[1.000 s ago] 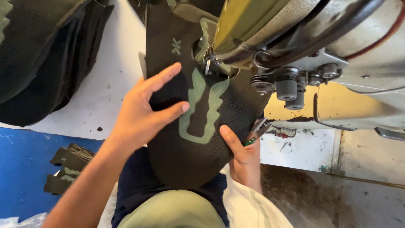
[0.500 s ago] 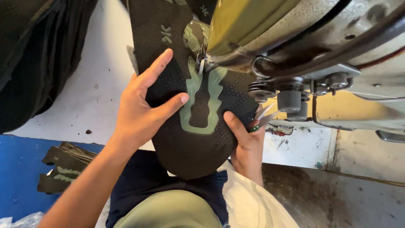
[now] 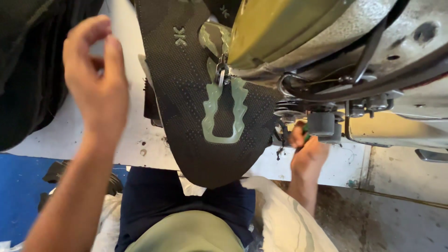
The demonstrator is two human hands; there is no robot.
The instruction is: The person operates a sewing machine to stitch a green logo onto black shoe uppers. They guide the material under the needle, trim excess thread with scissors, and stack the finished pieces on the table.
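Note:
A dark knit shoe upper (image 3: 184,88) with a pale green U-shaped overlay (image 3: 224,119) lies under the presser foot (image 3: 220,72) of a sewing machine (image 3: 326,37), and its rounded end hangs over the table edge. My left hand (image 3: 95,88) is lifted clear of the upper at the left, empty, with the fingers loosely curled. My right hand (image 3: 308,154) is just right of the upper, below the machine's round knobs (image 3: 322,123). It pinches a small green tool (image 3: 305,136) that is mostly hidden by the fingers.
The white table (image 3: 130,140) carries a heap of dark fabric (image 3: 32,70) at the far left. More dark cut pieces (image 3: 56,172) sit below on a blue surface (image 3: 18,196). My lap, in dark and olive cloth (image 3: 186,219), is under the table edge.
My left hand has lifted off the shoe upper and moved up and left. My right hand has let go of the upper's right edge and shifted right toward the knobs.

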